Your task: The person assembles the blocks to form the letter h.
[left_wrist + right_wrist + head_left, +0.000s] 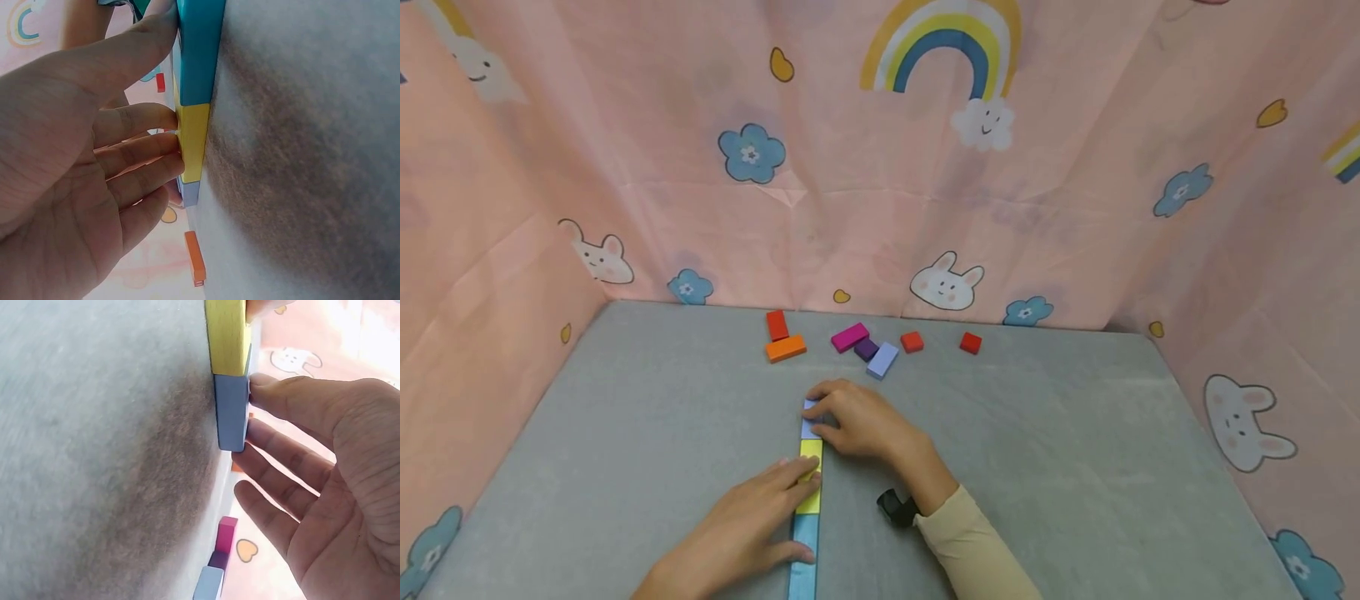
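Observation:
A straight row of flat blocks runs away from me along the grey surface: a teal block (pixel 805 533) nearest, then a yellow block (pixel 809 502), then a periwinkle block (pixel 810 430) at the far end. My left hand (pixel 737 521) rests its fingertips on top of the yellow block, its thumb over the teal one. At the far end, my right hand (pixel 868 425) touches the periwinkle block with thumb and fingertips along the upper edge. The right wrist view shows that block's side uncovered, its end meeting the yellow block.
Behind the row lie a red block (pixel 777 325), an orange block (pixel 786 348), a magenta block (pixel 850 337), a dark purple block (pixel 866 348), another periwinkle block (pixel 882 361) and two small red blocks, one (pixel 912 342) left of the other (pixel 970 342). A pink printed curtain (pixel 850 217) borders the surface.

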`<state>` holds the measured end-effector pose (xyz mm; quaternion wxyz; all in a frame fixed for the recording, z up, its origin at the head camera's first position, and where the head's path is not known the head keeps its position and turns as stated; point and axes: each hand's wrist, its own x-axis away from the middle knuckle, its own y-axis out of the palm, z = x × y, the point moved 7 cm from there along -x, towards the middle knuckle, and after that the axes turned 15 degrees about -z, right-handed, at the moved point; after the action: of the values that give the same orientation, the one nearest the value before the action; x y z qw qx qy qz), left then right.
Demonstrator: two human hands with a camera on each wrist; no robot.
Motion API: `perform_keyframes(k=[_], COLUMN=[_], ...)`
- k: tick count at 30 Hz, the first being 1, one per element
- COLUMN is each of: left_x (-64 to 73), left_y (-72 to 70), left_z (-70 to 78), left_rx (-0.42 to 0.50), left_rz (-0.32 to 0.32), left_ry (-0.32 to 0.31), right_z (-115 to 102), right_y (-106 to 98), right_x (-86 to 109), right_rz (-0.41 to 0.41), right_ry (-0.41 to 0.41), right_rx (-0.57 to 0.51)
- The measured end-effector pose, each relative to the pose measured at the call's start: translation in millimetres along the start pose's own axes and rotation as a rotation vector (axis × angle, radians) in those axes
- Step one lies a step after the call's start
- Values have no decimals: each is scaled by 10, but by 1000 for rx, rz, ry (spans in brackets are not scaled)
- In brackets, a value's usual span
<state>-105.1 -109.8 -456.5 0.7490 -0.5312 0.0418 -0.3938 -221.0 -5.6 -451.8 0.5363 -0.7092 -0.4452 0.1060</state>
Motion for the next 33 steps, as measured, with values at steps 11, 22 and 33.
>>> perform_keyframes(k=[11,22,33], left_x=[-13,-8,-1], left_y=[-22,-31,-26], left_z=[16,10,11], left_rx=[-18,-18,-9], left_rz=[10,14,0], left_ry=[10,3,-3], right_z=[-14,-27,104], right_y=[-50,-80,-173], right_x=[13,-27,23], right_rz=[19,50,144], right_ry=[3,-22,-26], right_rx=[5,21,-47])
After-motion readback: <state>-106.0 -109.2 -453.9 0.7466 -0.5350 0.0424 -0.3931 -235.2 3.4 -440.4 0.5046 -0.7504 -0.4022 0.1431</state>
